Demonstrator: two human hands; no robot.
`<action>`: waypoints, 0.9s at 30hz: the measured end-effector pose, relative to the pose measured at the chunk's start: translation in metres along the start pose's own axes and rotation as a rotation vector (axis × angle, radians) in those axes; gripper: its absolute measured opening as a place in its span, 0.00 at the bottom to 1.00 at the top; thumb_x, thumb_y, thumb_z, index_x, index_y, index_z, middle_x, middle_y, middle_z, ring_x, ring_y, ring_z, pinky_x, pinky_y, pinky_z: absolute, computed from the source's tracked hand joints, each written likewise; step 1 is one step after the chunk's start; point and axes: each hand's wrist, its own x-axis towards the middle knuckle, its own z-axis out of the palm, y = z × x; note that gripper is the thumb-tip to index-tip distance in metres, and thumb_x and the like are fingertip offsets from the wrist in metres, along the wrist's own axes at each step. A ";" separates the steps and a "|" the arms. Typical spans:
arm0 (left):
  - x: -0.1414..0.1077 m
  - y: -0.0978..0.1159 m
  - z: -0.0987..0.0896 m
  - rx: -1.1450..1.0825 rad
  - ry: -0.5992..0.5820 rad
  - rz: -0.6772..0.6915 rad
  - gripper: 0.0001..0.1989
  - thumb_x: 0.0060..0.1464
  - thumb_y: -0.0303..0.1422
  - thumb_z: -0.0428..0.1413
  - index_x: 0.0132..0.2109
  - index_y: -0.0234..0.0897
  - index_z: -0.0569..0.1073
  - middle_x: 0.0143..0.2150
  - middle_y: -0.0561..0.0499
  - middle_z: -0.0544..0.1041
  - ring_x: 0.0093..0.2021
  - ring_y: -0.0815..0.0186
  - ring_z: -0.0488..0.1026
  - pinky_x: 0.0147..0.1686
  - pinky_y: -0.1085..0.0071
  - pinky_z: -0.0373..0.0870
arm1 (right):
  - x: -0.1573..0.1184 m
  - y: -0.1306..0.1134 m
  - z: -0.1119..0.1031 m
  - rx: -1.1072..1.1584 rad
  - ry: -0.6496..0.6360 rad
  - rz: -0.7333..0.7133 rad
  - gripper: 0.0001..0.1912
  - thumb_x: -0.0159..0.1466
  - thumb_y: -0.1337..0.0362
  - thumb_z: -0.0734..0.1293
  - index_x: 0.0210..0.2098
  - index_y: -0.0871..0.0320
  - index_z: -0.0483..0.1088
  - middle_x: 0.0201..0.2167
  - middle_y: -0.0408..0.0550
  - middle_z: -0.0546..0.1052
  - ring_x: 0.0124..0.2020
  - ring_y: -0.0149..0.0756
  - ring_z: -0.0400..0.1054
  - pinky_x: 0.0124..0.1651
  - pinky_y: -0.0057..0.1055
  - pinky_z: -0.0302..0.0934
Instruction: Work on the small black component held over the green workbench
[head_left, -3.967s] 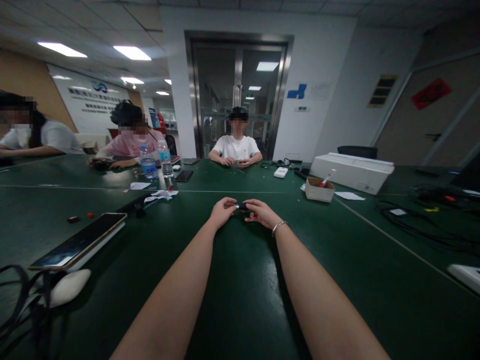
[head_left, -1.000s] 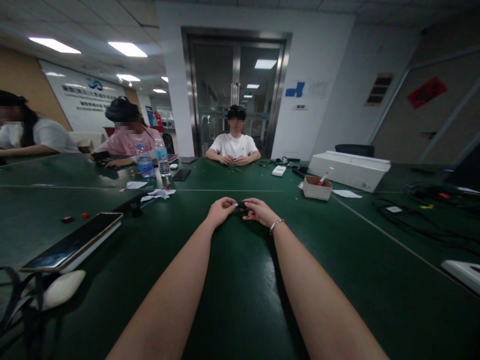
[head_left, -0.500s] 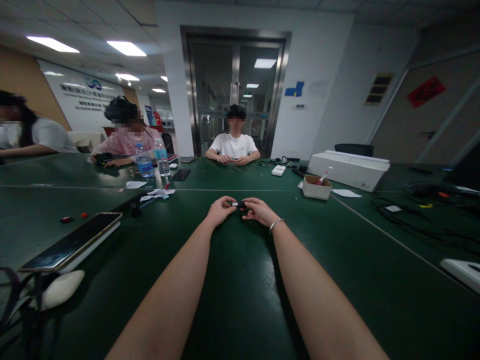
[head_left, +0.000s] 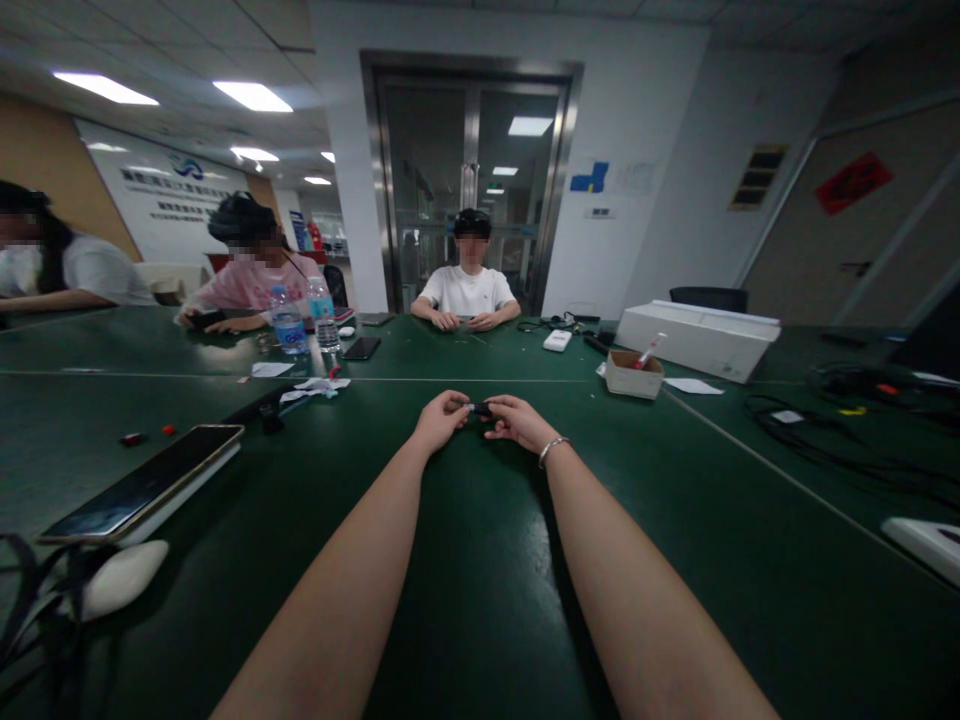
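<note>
Fingers (head_left: 454,399) of left hand (head_left: 439,422) are clamped on the silver end of small black piece (head_left: 481,410); right hand (head_left: 523,424) has thumb and index pinched on its black end, other fingers loosely curled below. Piece sits in the narrow gap between the two sets of fingertips, lying roughly crosswise, just above green worktop (head_left: 480,580); too small to tell exactly what it is. Silver bracelet (head_left: 553,452) on right wrist. Versus half a second ago: both hands hold nearly the same spot, but the silver end looks duller and shows less of its bright face. Co-worker (head_left: 469,290) across the worktop now has hands slightly apart; they were closer together then. Open carton (head_left: 634,382) stands right of the hands, phone (head_left: 150,480) well off to the left, both unchanged.
</note>
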 end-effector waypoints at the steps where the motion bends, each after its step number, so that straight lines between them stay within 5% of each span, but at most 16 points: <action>1: 0.000 0.000 0.000 0.010 -0.006 0.001 0.10 0.51 0.30 0.57 0.42 0.35 0.72 0.30 0.50 0.74 0.28 0.70 0.72 0.32 0.72 0.70 | 0.000 0.000 0.000 -0.001 0.000 0.001 0.05 0.64 0.73 0.62 0.40 0.62 0.65 0.23 0.44 0.73 0.14 0.19 0.60 0.30 0.33 0.74; 13: 0.001 0.000 -0.001 0.023 -0.013 -0.055 0.10 0.50 0.30 0.58 0.41 0.31 0.73 0.30 0.48 0.76 0.29 0.70 0.72 0.34 0.71 0.69 | 0.000 0.000 0.000 0.005 0.007 -0.005 0.04 0.64 0.73 0.63 0.40 0.62 0.65 0.24 0.44 0.74 0.15 0.20 0.61 0.29 0.32 0.74; 27: 0.003 0.000 -0.002 0.145 0.003 -0.064 0.14 0.52 0.41 0.54 0.34 0.34 0.74 0.26 0.50 0.75 0.26 0.68 0.71 0.31 0.71 0.67 | -0.004 -0.002 0.001 -0.007 -0.018 -0.018 0.06 0.63 0.72 0.64 0.41 0.62 0.66 0.25 0.44 0.74 0.15 0.19 0.61 0.31 0.33 0.74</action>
